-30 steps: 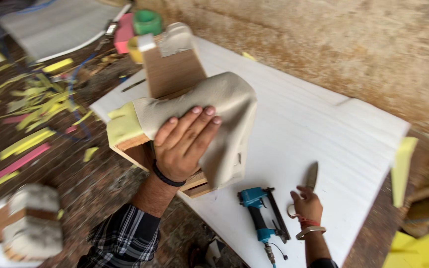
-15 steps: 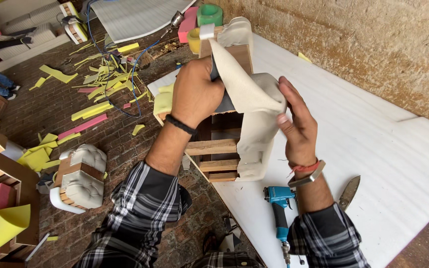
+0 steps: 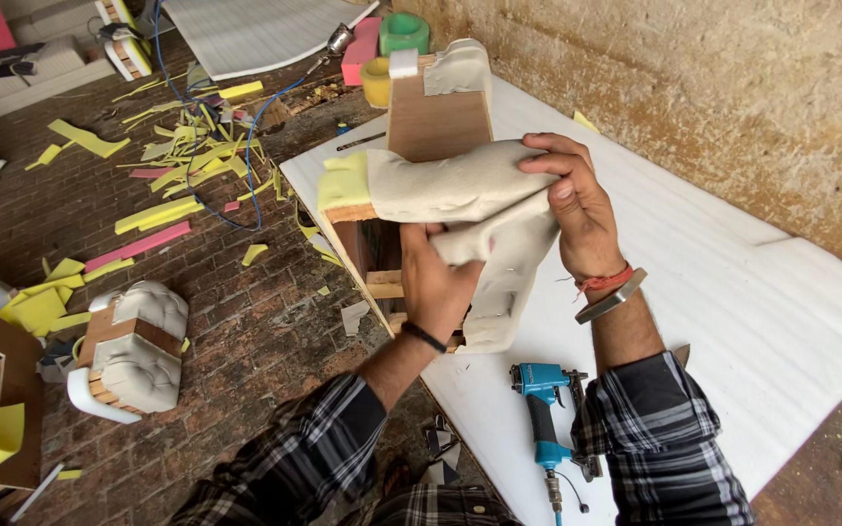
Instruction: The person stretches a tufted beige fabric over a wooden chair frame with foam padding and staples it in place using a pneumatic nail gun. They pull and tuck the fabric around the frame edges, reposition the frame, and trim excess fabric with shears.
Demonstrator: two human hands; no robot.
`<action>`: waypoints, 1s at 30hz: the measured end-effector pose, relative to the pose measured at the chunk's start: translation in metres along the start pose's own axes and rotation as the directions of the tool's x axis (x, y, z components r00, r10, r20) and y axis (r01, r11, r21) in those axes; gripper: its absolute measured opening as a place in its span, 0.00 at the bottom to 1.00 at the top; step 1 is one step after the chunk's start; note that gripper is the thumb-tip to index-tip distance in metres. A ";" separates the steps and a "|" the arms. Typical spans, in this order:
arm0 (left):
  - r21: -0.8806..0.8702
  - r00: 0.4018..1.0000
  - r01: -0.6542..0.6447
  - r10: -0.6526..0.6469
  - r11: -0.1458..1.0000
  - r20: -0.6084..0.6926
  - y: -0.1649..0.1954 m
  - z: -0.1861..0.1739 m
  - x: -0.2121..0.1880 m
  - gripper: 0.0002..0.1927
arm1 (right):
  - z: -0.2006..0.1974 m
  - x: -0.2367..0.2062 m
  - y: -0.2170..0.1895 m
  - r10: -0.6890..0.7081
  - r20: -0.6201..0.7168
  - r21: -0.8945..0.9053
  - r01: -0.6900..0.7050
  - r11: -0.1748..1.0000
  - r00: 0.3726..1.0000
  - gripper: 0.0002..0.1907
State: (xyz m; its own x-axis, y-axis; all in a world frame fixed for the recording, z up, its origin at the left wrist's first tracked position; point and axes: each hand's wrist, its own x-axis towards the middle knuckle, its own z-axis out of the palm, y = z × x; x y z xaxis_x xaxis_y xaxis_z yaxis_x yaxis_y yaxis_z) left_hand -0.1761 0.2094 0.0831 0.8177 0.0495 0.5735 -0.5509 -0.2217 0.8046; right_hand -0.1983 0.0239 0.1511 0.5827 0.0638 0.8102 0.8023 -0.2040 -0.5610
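Both hands grip the grey upholstery fabric [image 3: 460, 185] over one wooden chair frame [image 3: 438, 122] at the white foam sheet's [image 3: 733, 321] left edge: left hand [image 3: 438, 282] pinching below, right hand [image 3: 577, 205] pressing on top. Uneven pull could wrinkle it (or slip off). One blue staple gun [image 3: 543, 409] lies near.

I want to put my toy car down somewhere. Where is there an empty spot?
The white foam sheet has bare room right of the right hand, up to the rough wall. The brick floor is open between the tufted cushion piece and the wooden frame. It is crowded around the yellow foam scraps and by the blue nail gun.
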 end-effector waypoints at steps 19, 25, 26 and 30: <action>0.575 0.869 -0.461 0.213 0.676 0.446 0.119 -0.014 0.034 0.25 | 0.002 -0.008 0.020 0.015 -0.105 0.069 -0.007 0.998 0.994 0.23; 0.494 0.641 -0.744 0.689 0.450 0.338 0.119 -0.052 0.060 0.18 | 0.004 -0.008 0.008 -0.028 -0.060 0.058 0.032 0.998 0.998 0.18; 0.486 0.619 -0.759 0.711 0.433 0.334 0.115 -0.054 0.062 0.19 | 0.004 -0.008 0.005 -0.020 -0.051 0.055 0.023 0.998 0.999 0.17; 0.361 0.643 -0.766 0.625 0.532 0.442 0.099 -0.048 0.063 0.16 | 0.003 -0.011 0.010 -0.019 -0.049 0.025 0.021 0.999 0.999 0.16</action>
State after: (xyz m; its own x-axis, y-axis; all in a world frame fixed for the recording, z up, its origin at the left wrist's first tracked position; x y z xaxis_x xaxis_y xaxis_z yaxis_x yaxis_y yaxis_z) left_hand -0.1867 0.2377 0.2062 0.2550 -0.5372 0.8040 -0.8590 -0.5076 -0.0667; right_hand -0.1963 0.0236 0.1356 0.5601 0.0195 0.8282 0.8171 -0.1778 -0.5484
